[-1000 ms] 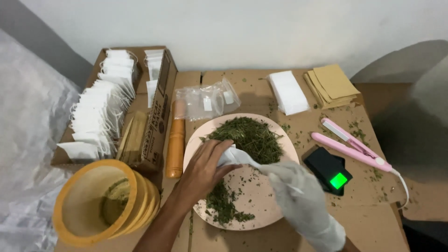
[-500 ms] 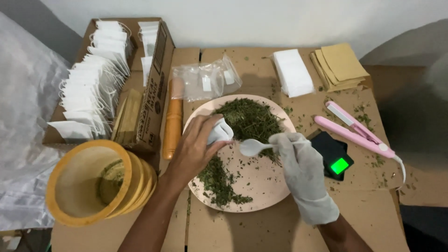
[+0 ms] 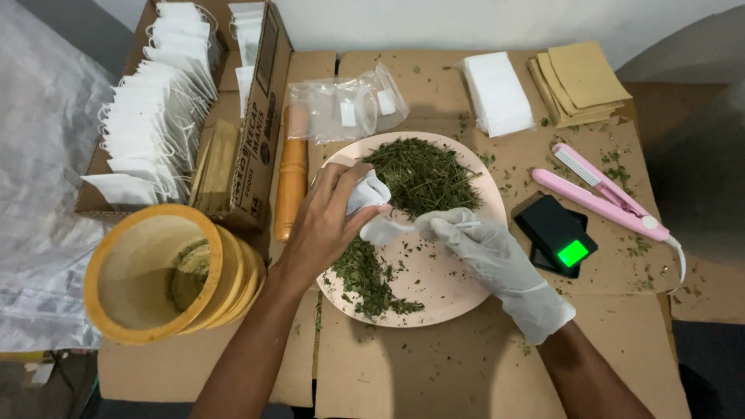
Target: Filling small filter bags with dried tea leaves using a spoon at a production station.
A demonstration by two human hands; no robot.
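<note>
mid-fill: bare left hand (image 3: 330, 225) pinching a small white bag (image 3: 366, 192), gloved right hand (image 3: 485, 252) gripping white spoon (image 3: 388, 230), many dried herbs (image 3: 423, 174) left on pink plate (image 3: 450, 295).

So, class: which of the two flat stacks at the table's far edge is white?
The left stack, plain white sachets; the stack right of it is tan.

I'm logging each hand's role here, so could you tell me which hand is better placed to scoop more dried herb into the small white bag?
Probably the right hand: gloved, it holds the white spoon beside the dried herbs. The left hand is occupied pinching the small white bag.
</note>
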